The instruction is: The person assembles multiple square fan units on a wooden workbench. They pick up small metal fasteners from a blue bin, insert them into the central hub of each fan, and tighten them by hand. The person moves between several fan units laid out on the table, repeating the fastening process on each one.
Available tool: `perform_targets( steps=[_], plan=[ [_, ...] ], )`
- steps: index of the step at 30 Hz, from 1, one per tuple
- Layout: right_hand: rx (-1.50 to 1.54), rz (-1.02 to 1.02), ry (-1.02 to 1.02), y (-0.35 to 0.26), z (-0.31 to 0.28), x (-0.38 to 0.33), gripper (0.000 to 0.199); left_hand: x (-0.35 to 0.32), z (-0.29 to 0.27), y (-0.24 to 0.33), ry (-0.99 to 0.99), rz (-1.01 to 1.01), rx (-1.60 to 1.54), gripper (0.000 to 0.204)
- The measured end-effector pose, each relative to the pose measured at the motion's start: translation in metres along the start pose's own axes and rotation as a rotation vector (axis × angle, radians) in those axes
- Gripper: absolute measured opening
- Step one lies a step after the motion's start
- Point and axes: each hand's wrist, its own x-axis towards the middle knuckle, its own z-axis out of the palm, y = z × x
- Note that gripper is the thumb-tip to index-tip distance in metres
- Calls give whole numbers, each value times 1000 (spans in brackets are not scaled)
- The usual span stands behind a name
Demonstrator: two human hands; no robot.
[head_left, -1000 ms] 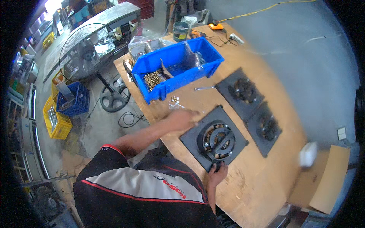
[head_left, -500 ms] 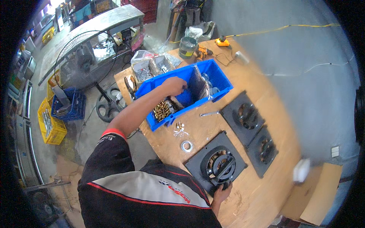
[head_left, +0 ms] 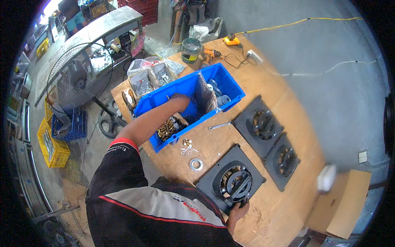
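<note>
My left hand [head_left: 180, 101] reaches down into the middle of a long blue bin [head_left: 198, 118]; the bin and its shadow hide the fingers. Brass-coloured bolts [head_left: 166, 130] fill the bin's near left end, and grey round parts [head_left: 218, 93] lie beyond a divider at its right end. In front of me lies a square black plate [head_left: 210, 178] with a round centre and a crossbar. At its near right edge, my right hand [head_left: 237, 212] is closed, thumb and fingers drawn together. The dark spot at these fingertips is too small to name.
Two more black plates [head_left: 256, 110] lie on the wooden table [head_left: 263, 218], beside a wrench [head_left: 220, 125]. A metal ring [head_left: 196, 164] and small loose parts [head_left: 188, 147] lie nearer. Behind the bin are open boxes [head_left: 142, 85], a drill [head_left: 210, 53] and a tub [head_left: 191, 50]. A fan [head_left: 79, 78] stands left.
My left hand has sunk a little deeper into the bin, its fingers now out of sight. The right hand stays at the black plate's edge. The whole view has shifted slightly.
</note>
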Motion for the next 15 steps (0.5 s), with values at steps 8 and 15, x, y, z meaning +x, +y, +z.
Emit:
perform_targets(
  steps=[8, 15],
  plan=[
    [-20, 26, -18, -8, 0, 12, 54, -2, 7, -1, 35, -51, -49, 20],
    [23, -33, 105, 18, 13, 3, 66, -47, -27, 13, 440, -5, -413, 20]
  ],
)
